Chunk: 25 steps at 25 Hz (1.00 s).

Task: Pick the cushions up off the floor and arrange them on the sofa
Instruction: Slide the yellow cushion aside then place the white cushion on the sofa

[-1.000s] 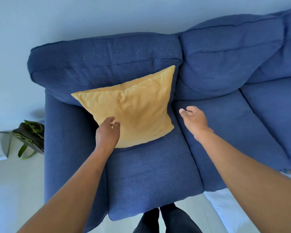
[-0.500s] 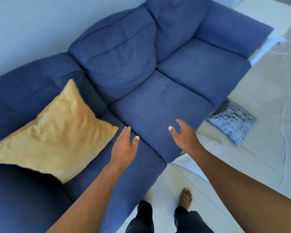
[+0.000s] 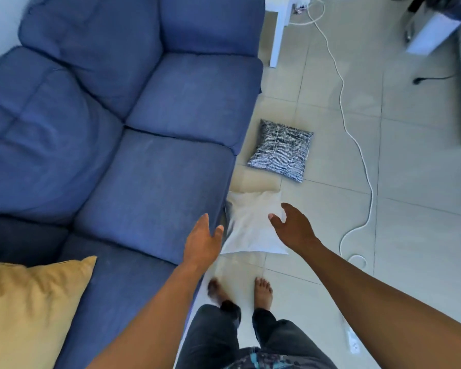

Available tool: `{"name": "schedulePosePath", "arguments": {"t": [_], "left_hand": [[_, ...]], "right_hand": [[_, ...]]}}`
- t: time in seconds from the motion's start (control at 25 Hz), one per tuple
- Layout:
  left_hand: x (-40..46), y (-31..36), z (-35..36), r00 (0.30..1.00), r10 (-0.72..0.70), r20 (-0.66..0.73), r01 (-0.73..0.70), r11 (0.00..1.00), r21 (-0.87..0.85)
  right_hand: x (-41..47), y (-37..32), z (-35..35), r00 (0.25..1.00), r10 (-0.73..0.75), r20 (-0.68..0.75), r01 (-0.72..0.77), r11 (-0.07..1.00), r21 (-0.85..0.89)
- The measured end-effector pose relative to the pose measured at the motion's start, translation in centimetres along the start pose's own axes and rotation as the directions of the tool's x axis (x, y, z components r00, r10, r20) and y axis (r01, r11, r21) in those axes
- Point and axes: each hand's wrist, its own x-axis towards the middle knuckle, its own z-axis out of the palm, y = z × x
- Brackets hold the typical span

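A yellow cushion (image 3: 24,302) leans on the blue sofa (image 3: 144,161) at the lower left. On the tiled floor beside the sofa's front edge lies a white cushion (image 3: 250,225). A black-and-white patterned cushion (image 3: 281,149) lies flat on the floor a little farther off. My left hand (image 3: 202,242) hovers open over the sofa's edge, just left of the white cushion. Above that cushion's right side my right hand (image 3: 293,226) is spread open. Neither hand holds anything.
A white cable (image 3: 357,139) snakes across the floor tiles to the right of the cushions. A white table leg (image 3: 276,35) stands past the sofa's far arm. White furniture (image 3: 431,33) sits at the top right. My bare feet (image 3: 262,291) stand beside the sofa.
My view has swung right from the yellow cushion toward the floor. Both hands left the yellow cushion and moved out toward the white cushion, fingers spread.
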Motion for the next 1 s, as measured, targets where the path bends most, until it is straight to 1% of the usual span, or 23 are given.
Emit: {"name": "schedulePosePath", "arguments": {"t": [0.16, 0.28, 0.36, 0.48, 0.6, 0.76, 0.88, 0.92, 1.0], "left_hand": [[4.8, 3.1, 1.7, 0.997, 0.018, 0.074, -0.024, 0.996, 0.082], [9.2, 4.3, 2.8, 0.992, 0.011, 0.127, -0.025, 0.993, 0.112], [13.1, 4.3, 4.2, 0.988, -0.052, 0.147, 0.035, 0.993, 0.113], [18.6, 3.2, 7.4, 0.971, -0.167, 0.170, 0.144, 0.980, 0.137], [24.7, 1.1, 11.5, 0.950, -0.247, 0.192, 0.211, 0.959, 0.189], [34.7, -4.0, 20.7, 0.930, -0.317, 0.183, 0.274, 0.934, 0.228], [41.7, -8.4, 27.8, 0.930, -0.337, 0.144, 0.309, 0.933, 0.184], [43.7, -10.0, 29.7, 0.932, -0.345, 0.111, 0.328, 0.933, 0.150], [47.9, -14.5, 33.8, 0.914, -0.402, 0.053, 0.400, 0.915, 0.052]], "right_hand": [[3.6, 1.5, -1.4, 0.996, 0.093, -0.006, -0.092, 0.993, 0.071], [6.6, 2.5, -1.7, 0.987, 0.152, -0.048, -0.146, 0.983, 0.115], [10.4, 3.7, -1.1, 0.982, 0.183, -0.045, -0.176, 0.977, 0.123], [15.9, 6.6, 0.7, 0.964, 0.264, 0.020, -0.264, 0.953, 0.148], [22.4, 9.8, 3.9, 0.943, 0.327, 0.065, -0.334, 0.925, 0.183], [33.0, 16.7, 11.0, 0.933, 0.340, 0.118, -0.354, 0.927, 0.127], [40.2, 22.2, 16.4, 0.924, 0.363, 0.122, -0.374, 0.923, 0.091], [42.0, 23.9, 18.1, 0.921, 0.372, 0.116, -0.382, 0.921, 0.081], [45.5, 27.5, 21.5, 0.910, 0.404, 0.093, -0.410, 0.909, 0.074]]}}
